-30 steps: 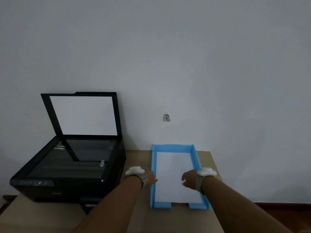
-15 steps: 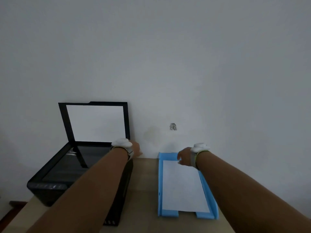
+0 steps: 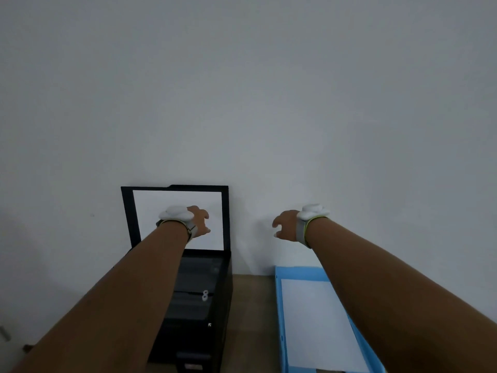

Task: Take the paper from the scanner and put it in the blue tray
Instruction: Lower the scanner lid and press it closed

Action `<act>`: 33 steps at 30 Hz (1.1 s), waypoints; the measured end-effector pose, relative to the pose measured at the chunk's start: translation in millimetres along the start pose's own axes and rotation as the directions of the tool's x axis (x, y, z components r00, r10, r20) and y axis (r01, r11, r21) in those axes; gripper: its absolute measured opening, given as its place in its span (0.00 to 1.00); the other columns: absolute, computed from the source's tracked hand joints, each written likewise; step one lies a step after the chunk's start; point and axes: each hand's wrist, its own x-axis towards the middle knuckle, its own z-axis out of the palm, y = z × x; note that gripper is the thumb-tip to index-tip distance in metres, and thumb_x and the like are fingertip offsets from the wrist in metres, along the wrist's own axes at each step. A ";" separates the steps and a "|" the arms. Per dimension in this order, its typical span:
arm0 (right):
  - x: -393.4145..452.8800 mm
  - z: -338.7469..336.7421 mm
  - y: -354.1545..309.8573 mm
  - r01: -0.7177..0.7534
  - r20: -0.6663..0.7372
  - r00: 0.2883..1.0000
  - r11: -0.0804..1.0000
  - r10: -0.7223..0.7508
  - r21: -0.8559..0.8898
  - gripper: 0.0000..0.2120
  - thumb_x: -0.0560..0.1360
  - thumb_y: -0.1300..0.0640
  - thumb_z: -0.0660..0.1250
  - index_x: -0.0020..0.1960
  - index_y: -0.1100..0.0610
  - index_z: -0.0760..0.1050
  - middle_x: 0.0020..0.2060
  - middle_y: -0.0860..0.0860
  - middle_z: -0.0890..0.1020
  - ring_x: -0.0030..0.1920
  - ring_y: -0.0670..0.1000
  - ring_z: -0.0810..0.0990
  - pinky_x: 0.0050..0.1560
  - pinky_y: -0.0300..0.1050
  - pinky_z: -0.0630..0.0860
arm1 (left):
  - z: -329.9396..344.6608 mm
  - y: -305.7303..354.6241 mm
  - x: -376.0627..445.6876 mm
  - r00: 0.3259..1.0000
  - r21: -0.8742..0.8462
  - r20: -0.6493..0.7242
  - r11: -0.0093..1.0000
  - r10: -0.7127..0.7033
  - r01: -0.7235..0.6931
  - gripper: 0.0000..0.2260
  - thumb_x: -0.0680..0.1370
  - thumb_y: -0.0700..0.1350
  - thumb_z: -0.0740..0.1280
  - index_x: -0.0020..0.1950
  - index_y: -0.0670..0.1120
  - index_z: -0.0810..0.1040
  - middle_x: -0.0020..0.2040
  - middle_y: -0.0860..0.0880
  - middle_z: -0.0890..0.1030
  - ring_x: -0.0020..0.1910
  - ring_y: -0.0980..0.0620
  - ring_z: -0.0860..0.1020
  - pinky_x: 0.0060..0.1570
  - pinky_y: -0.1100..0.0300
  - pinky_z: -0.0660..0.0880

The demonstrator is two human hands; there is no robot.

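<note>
The white paper (image 3: 317, 321) lies flat inside the blue tray (image 3: 279, 305) at the lower right of the table. The black scanner (image 3: 207, 286) stands to its left with its lid (image 3: 226, 211) raised against the wall, and its dark glass shows no sheet. My left hand (image 3: 199, 222) is held up in front of the lid's white inner face, fingers apart, holding nothing. My right hand (image 3: 286, 224) hangs in the air above the gap between scanner and tray, fingers curled apart and empty. Both wrists wear white bands.
A plain grey wall (image 3: 269, 103) rises directly behind the scanner and tray. A strip of brown table (image 3: 250, 319) shows between them. My forearms cover part of the scanner's left side and the tray's right edge.
Both hands have risen from the tray's near end and moved forward toward the wall. The left hand now sits before the scanner lid. The paper stays in the tray.
</note>
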 end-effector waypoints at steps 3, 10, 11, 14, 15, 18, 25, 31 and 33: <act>11.8 -13.1 -18.0 0.005 -0.022 1.000 1.000 -0.005 -0.001 0.23 0.78 0.47 0.60 0.71 0.53 0.67 0.71 0.53 0.69 0.70 0.56 0.69 0.71 0.48 0.65 | -4.3 -22.2 5.6 1.000 -0.021 -0.019 1.000 -0.001 0.000 0.27 0.76 0.59 0.62 0.73 0.52 0.64 0.74 0.47 0.66 0.69 0.44 0.70 0.67 0.49 0.70; 43.1 -36.1 -63.7 0.018 -0.048 0.999 1.000 -0.018 0.002 0.25 0.78 0.47 0.59 0.74 0.51 0.63 0.73 0.53 0.65 0.71 0.56 0.68 0.71 0.50 0.65 | -13.6 -68.8 16.6 0.997 -0.017 -0.076 1.000 -0.010 0.009 0.27 0.76 0.59 0.63 0.73 0.52 0.64 0.73 0.48 0.67 0.69 0.45 0.70 0.67 0.50 0.70; 47.8 -38.8 -71.1 0.024 -0.052 0.998 1.000 -0.024 0.004 0.25 0.78 0.48 0.59 0.74 0.52 0.62 0.74 0.53 0.65 0.71 0.56 0.67 0.71 0.50 0.65 | -14.3 -77.0 18.3 0.996 -0.017 -0.083 1.000 -0.010 0.009 0.27 0.76 0.59 0.63 0.73 0.52 0.64 0.73 0.48 0.67 0.69 0.45 0.70 0.68 0.50 0.69; 59.9 -44.3 -91.2 0.036 -0.069 0.997 0.999 -0.035 0.012 0.25 0.79 0.49 0.59 0.74 0.53 0.62 0.74 0.53 0.65 0.71 0.57 0.67 0.72 0.51 0.65 | -13.5 -99.5 24.5 0.996 -0.008 -0.089 1.000 -0.017 0.016 0.27 0.76 0.58 0.63 0.74 0.52 0.64 0.74 0.48 0.66 0.70 0.46 0.69 0.69 0.50 0.68; 64.5 -45.6 -97.7 0.040 -0.070 0.997 0.999 -0.039 0.015 0.25 0.79 0.49 0.59 0.74 0.53 0.62 0.74 0.54 0.65 0.71 0.57 0.67 0.72 0.51 0.65 | -13.5 -107.1 26.5 0.996 -0.005 -0.090 1.000 -0.023 0.022 0.27 0.76 0.58 0.63 0.74 0.52 0.63 0.74 0.47 0.66 0.71 0.45 0.68 0.69 0.51 0.68; 75.8 -48.0 -112.9 0.044 -0.084 0.996 0.998 -0.041 0.037 0.26 0.79 0.49 0.60 0.75 0.54 0.61 0.74 0.55 0.64 0.72 0.56 0.66 0.73 0.50 0.64 | -13.9 -126.2 33.4 0.996 0.014 -0.079 0.999 -0.038 0.039 0.28 0.77 0.58 0.62 0.75 0.52 0.62 0.75 0.47 0.64 0.72 0.45 0.67 0.71 0.50 0.66; 100.3 -51.2 -140.5 0.031 -0.117 0.993 0.998 -0.025 0.047 0.28 0.78 0.49 0.60 0.75 0.56 0.59 0.75 0.55 0.60 0.74 0.56 0.62 0.74 0.49 0.61 | -9.7 -157.2 49.5 0.996 0.033 -0.082 0.999 -0.026 0.029 0.30 0.78 0.57 0.62 0.77 0.48 0.57 0.77 0.45 0.59 0.76 0.45 0.60 0.75 0.51 0.59; 119.7 -50.9 -154.8 0.003 -0.125 0.992 0.999 0.002 0.039 0.29 0.79 0.49 0.59 0.76 0.56 0.57 0.76 0.54 0.59 0.75 0.55 0.60 0.75 0.49 0.59 | -4.2 -170.8 68.0 0.994 0.007 -0.112 1.000 0.009 -0.008 0.31 0.77 0.57 0.63 0.77 0.48 0.57 0.77 0.45 0.60 0.75 0.45 0.62 0.74 0.51 0.61; 126.5 -51.5 -158.2 0.006 -0.163 0.987 1.000 -0.002 0.027 0.28 0.78 0.49 0.60 0.75 0.56 0.59 0.75 0.54 0.61 0.76 0.55 0.57 0.76 0.49 0.55 | -4.4 -174.9 76.1 0.994 0.008 -0.111 1.000 0.019 -0.018 0.31 0.77 0.57 0.63 0.76 0.48 0.58 0.76 0.45 0.61 0.74 0.44 0.64 0.72 0.49 0.64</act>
